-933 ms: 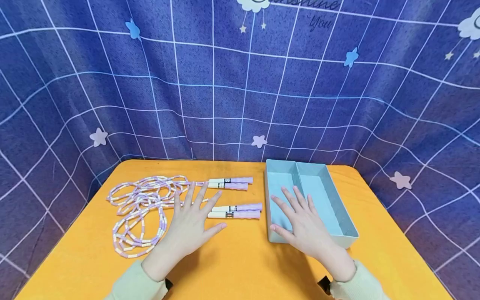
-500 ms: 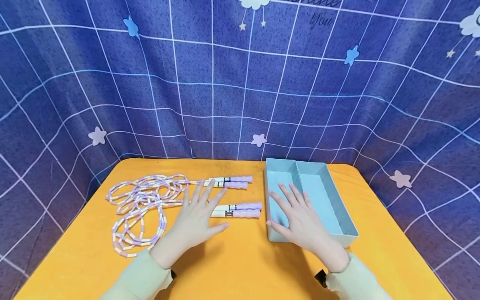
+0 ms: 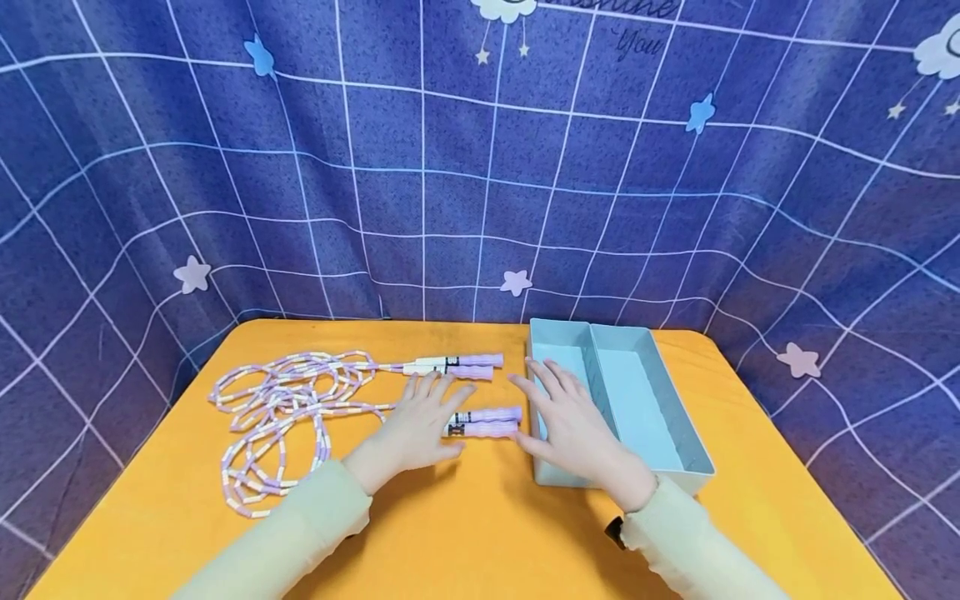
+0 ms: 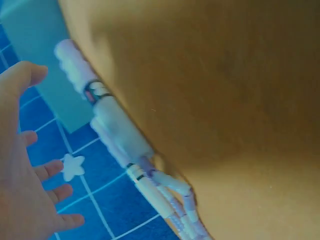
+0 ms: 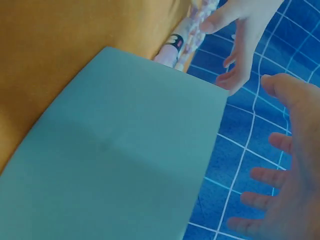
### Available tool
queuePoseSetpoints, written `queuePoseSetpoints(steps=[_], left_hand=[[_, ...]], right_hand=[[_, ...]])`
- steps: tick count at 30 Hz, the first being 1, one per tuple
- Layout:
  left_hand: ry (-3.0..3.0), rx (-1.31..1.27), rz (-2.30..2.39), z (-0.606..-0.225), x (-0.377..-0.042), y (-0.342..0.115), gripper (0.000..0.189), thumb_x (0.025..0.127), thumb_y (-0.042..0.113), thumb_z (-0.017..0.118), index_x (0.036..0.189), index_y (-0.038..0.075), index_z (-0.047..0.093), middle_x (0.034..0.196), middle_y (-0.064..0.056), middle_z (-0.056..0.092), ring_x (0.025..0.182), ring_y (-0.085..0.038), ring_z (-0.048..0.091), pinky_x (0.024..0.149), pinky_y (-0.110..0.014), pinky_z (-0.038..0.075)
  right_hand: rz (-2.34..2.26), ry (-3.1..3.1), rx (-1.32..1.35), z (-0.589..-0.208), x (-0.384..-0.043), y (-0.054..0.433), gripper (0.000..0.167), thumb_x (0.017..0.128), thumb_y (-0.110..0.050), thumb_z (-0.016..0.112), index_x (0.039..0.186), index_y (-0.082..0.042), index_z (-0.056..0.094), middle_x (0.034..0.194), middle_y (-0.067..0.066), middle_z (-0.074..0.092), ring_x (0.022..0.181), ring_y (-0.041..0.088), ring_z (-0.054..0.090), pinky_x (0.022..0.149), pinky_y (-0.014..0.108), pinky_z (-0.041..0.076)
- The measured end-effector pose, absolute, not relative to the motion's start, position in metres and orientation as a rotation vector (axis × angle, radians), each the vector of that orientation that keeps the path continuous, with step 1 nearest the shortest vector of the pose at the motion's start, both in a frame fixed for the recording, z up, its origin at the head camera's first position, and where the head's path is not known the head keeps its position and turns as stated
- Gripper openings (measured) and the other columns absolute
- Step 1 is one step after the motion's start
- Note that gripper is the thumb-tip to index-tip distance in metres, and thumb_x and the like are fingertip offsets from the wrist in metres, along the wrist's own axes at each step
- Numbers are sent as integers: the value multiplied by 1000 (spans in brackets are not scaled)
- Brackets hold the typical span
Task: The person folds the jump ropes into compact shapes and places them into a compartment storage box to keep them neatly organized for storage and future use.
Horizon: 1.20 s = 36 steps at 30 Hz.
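Two beaded jump ropes in purple and white lie on the table, their cords in loose coils (image 3: pixel 277 400). The far handles (image 3: pixel 468 367) and the near handles (image 3: pixel 491 427) point right. My left hand (image 3: pixel 416 425) hovers over the near handles, fingers spread and slightly bent, covering their white ends. In the left wrist view, a gap shows between that hand (image 4: pixel 25 170) and the handles (image 4: pixel 122 127). My right hand (image 3: pixel 570 429) hangs over the left wall of a blue-grey box (image 3: pixel 648 408), fingers spread and holding nothing. The right wrist view shows the box's side (image 5: pixel 115 135) below this hand (image 5: pixel 292 185).
A divider (image 3: pixel 602 383) splits the box into two long compartments. An orange cloth covers the table (image 3: pixel 465 533). Behind and at both sides hangs a blue curtain (image 3: pixel 457 208) with white grid lines and stars.
My left hand has moved right, from the cords to the near handles. My right hand has shifted left, from inside the box area to its left wall. Ropes and box stay put.
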State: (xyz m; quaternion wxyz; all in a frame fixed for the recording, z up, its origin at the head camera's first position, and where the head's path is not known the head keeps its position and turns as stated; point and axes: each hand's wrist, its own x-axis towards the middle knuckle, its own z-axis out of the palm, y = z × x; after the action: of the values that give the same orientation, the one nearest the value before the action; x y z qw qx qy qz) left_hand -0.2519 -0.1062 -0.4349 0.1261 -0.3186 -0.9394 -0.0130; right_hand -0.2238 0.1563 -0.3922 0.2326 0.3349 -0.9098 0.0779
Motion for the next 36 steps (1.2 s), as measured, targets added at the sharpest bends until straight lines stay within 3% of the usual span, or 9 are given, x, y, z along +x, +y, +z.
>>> queuePoseSetpoints(steps=[7, 14, 27, 36], left_hand=[[-2736, -1047, 42, -445, -270, -103, 76, 77, 43, 66, 142, 17, 37, 138, -13, 38, 125, -34, 36, 99, -62, 30], [-2804, -1084, 186, -448, -280, -93, 63, 76, 42, 67, 128, 16, 43, 123, -8, 45, 113, -28, 40, 91, -49, 36], [-3022, -1028, 236, -447, -280, -80, 56, 82, 40, 66, 124, 6, 48, 123, -9, 54, 116, -26, 45, 99, -45, 34], [-3032, -955, 147, -443, -274, -82, 41, 85, 30, 65, 111, 7, 43, 105, -9, 53, 98, -26, 53, 80, -46, 45]], right_hand=[[191, -2517, 936, -398, -235, 147, 70, 79, -45, 66, 138, -16, 42, 145, 17, 37, 132, 38, 35, 100, 58, 35], [189, -2537, 952, -404, -241, 141, 70, 79, -44, 66, 138, -17, 41, 139, 16, 43, 126, 37, 40, 100, 54, 36], [136, -2534, 993, -408, -246, 130, 65, 77, -39, 66, 131, -13, 41, 129, 17, 46, 117, 34, 44, 90, 51, 43], [73, -2550, 1042, -407, -243, 127, 62, 75, -34, 66, 126, -8, 43, 128, 15, 46, 115, 31, 44, 93, 45, 43]])
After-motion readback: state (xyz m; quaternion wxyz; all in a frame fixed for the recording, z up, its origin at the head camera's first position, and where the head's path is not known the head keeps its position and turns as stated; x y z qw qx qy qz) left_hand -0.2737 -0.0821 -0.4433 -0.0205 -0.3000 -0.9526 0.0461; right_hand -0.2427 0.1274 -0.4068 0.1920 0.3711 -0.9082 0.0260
